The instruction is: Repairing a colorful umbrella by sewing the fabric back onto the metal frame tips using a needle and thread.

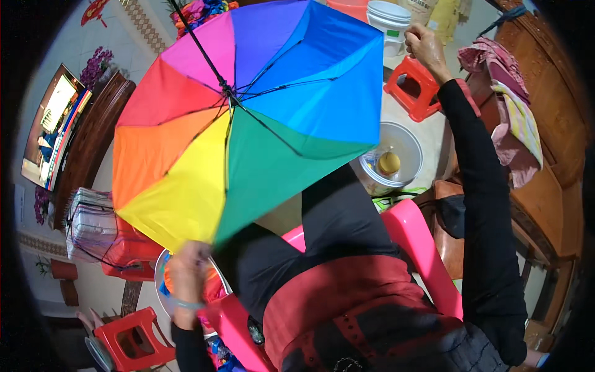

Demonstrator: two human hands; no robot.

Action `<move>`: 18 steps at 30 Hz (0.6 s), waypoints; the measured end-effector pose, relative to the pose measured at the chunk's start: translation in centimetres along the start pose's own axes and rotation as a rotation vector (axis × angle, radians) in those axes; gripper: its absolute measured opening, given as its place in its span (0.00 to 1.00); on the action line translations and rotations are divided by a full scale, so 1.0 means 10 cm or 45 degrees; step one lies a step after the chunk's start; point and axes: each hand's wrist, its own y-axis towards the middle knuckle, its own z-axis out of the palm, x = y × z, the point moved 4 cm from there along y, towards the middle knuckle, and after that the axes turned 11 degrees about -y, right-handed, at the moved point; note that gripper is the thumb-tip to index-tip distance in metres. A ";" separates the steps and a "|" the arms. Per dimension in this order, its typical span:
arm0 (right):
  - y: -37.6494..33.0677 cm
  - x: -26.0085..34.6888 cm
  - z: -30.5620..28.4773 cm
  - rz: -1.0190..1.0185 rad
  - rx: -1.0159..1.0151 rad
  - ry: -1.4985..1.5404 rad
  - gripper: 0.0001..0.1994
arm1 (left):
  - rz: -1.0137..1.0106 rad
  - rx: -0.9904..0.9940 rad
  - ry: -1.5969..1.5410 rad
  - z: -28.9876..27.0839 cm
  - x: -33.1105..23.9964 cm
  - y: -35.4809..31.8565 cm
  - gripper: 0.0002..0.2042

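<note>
An opened umbrella with rainbow-coloured panels spreads across my lap and beyond, its inner side, black ribs and shaft facing me. My left hand, smeared by motion, is closed at the lower edge of the yellow panel and seems to pinch the umbrella there. Raised far out to the right, clear of the fabric, my right hand has its fingers curled together. Whatever it may hold is too small to make out.
I sit on a pink plastic chair. At right are a clear bucket, a red stool, white tubs and a wooden bench with cloths. Left are a wrapped bundle, another red stool and a television.
</note>
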 end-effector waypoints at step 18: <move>-1.09 0.70 0.80 0.424 0.555 0.923 0.05 | -0.720 0.132 0.655 0.16 1.36 1.15 0.18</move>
